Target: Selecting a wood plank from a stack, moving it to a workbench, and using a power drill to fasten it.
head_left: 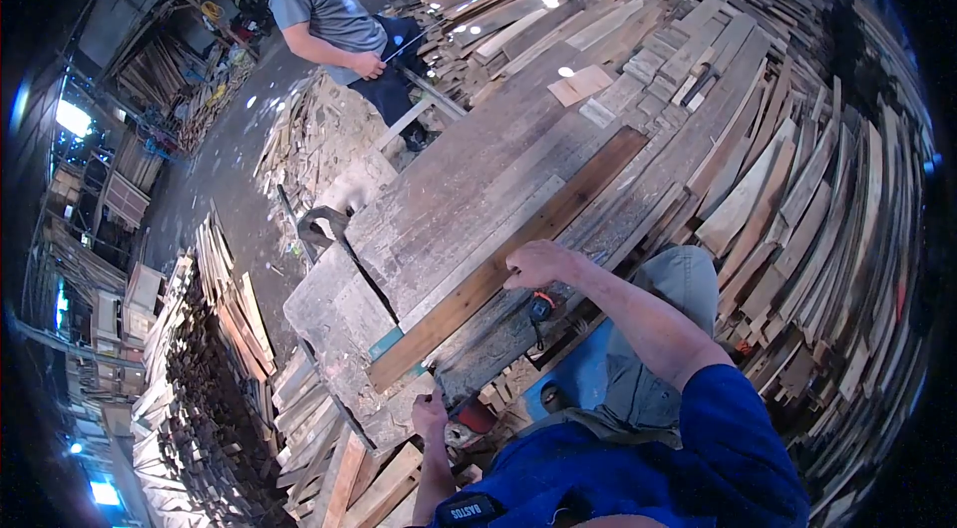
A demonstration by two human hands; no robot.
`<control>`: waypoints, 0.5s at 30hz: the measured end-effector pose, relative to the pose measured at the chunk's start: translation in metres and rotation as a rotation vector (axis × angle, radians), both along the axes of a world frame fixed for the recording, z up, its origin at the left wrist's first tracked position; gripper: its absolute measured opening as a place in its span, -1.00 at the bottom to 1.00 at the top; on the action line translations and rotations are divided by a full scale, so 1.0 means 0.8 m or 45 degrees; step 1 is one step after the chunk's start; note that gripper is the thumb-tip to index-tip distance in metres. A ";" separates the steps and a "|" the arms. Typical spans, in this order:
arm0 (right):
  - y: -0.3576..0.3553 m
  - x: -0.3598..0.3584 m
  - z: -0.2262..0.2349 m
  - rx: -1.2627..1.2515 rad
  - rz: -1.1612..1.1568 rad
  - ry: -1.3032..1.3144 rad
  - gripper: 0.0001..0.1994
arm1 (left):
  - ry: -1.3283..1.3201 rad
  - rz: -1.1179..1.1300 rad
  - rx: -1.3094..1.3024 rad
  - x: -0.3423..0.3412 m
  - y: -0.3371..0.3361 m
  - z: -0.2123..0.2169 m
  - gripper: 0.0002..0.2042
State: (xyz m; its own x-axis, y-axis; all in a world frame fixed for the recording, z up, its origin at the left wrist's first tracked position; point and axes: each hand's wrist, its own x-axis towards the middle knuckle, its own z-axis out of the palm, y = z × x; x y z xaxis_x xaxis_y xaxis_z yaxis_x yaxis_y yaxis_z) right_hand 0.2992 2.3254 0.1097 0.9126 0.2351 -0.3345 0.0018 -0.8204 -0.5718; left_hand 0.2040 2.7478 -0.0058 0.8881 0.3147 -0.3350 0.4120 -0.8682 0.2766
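A long brown wooden board [439, 325] lies slantwise across a dusty worktable [439, 199], its near end toward my left side. My right hand [538, 265] is closed over the board's near edge around its middle, thumb and fingers pressed on the wood. Close to the board's near end, my left hand [431, 414] sits low at the table's edge with its fingers curled; what they hold, if anything, is hidden. Teal strips [386, 342] show beside that end of the board. Just below my right hand is a black and orange tape measure [541, 307].
A dark curved metal part [324, 226] rises beside a slot in the tabletop. Across the table, a person in a grey shirt [324, 9] reaches toward stacked boards. Cut wood piles [797, 219] line the right side; more timber [189, 408] lies left. A red object [477, 416] is near my left hand.
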 end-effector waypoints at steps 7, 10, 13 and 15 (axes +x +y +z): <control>-0.001 0.002 -0.008 -0.004 0.017 -0.057 -0.51 | -0.064 -0.043 -0.010 -0.001 0.010 -0.014 -0.45; -0.002 0.005 -0.013 -0.019 0.023 -0.037 -0.51 | -0.077 -0.053 -0.014 -0.001 0.009 -0.014 -0.46; -0.003 0.005 -0.017 -0.016 0.026 -0.033 -0.51 | -0.087 -0.057 0.005 -0.002 0.008 -0.014 -0.47; -0.004 0.005 -0.020 -0.008 0.028 -0.048 -0.51 | -0.113 -0.078 -0.023 -0.002 0.008 -0.014 -0.48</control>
State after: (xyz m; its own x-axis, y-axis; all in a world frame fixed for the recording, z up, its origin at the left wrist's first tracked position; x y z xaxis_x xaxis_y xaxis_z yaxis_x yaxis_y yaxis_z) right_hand 0.3032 2.3223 0.0939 0.9191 0.2533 -0.3018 0.0410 -0.8234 -0.5660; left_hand 0.2026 2.7544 -0.0171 0.9318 0.2537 -0.2596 0.3317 -0.8854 0.3255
